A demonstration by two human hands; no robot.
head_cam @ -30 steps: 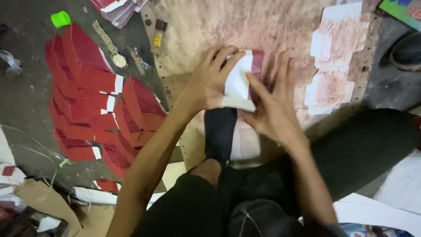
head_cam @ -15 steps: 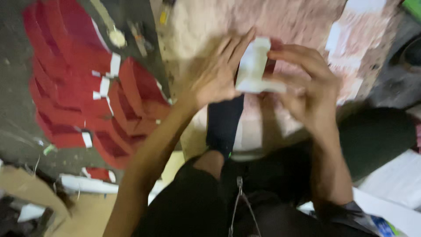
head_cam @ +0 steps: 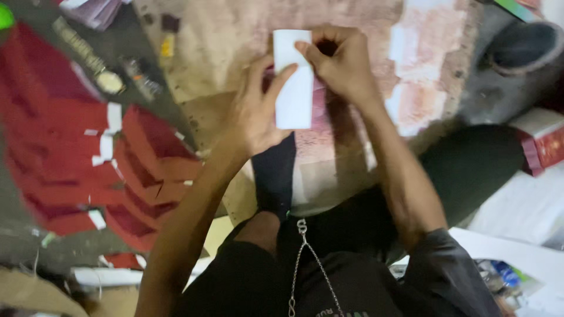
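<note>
White folded paper (head_cam: 293, 79) upright between your hands, left hand (head_cam: 255, 111) pinching its side, right hand (head_cam: 341, 61) pinching the top edge (red envelopes (head_cam: 70, 152) spread nearby).

My arms, my dark clothes and my little chain

I am wearing a black top with short sleeves, so both of my arms are showing bare all the way down to my left hand (head_cam: 255, 111) and my right hand (head_cam: 343, 64). I am wearing no rings, watch or gloves. A thin silver chain (head_cam: 302, 258) with small links is hanging down the front of my top. My legs are wearing dark trousers.
</note>
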